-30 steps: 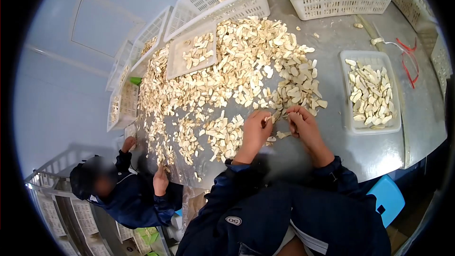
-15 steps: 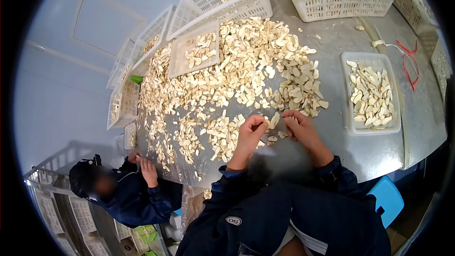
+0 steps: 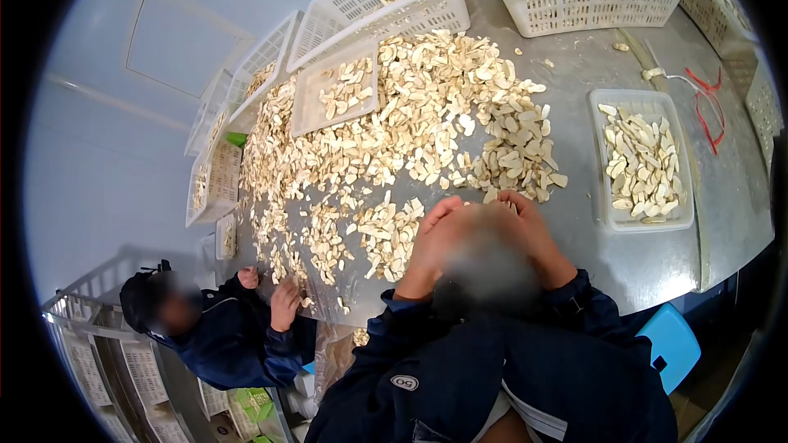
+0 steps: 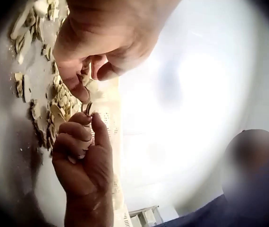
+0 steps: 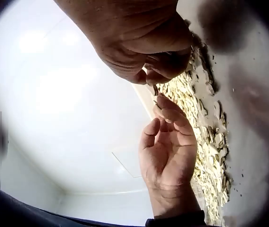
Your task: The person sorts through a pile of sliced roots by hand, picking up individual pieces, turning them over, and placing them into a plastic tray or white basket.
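Observation:
Both hands meet over the near table edge in the head view, partly covered by a blur. My right hand (image 3: 540,239) pinches a thin pale slice (image 4: 89,109) between thumb and forefinger, more pale pieces (image 4: 83,152) lying in its curled fingers. My left hand (image 3: 423,248) is close to it; in the right wrist view the left hand (image 5: 168,153) has loosely bent fingers, thumb apart, with a small slice (image 5: 157,105) at the fingertips. A big pile of slices (image 3: 410,107) spreads in front. To the right stands a white tray (image 3: 602,160) of longer slices.
A shallow tray (image 3: 308,111) rests on the pile. White baskets (image 3: 574,15) line the back and left edges. Red string (image 3: 707,115) lies at right. Another person's hands (image 3: 285,305) are at the lower left, by small slices.
My hands have come closer together and a blur now covers much of them. The slice seen upright between them half a second ago is hidden in the head view. The other person's hands have parted.

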The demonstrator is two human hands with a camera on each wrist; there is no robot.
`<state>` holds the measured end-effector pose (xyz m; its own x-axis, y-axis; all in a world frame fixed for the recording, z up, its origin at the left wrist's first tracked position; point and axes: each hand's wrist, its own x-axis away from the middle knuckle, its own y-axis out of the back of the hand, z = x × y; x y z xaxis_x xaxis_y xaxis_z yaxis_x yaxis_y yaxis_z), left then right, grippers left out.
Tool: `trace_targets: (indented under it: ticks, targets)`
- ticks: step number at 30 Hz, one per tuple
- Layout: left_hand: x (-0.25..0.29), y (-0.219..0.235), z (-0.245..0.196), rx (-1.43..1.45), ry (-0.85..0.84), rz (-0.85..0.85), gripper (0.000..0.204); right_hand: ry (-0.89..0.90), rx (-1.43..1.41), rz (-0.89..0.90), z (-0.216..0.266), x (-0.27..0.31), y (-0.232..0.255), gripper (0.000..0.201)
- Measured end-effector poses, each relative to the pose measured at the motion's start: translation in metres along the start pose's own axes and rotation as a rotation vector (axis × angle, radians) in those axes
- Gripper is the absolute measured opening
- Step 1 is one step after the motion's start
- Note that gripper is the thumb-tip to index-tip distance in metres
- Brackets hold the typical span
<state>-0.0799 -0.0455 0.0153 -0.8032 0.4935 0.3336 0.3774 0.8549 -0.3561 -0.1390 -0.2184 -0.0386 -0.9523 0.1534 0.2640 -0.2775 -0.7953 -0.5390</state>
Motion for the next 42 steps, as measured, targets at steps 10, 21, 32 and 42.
trace_targets:
  ticks: [10,21,32,42]
  targets:
    - [-0.008,0.022,0.006,0.566,0.195,0.124,0.042,-0.077,0.059,-0.015,0.021,0.007,-0.006,0.014]
    - [-0.005,0.008,0.0,0.329,0.122,-0.042,0.055,-0.064,0.082,-0.026,0.024,0.008,-0.007,0.012]
    - [0.002,0.001,0.004,-0.092,-0.03,-0.073,0.031,-0.073,0.06,0.031,0.02,0.009,-0.008,0.012]
    - [-0.003,0.01,0.011,0.005,-0.069,-0.113,0.033,-0.059,0.023,0.008,0.022,0.009,-0.009,0.013]
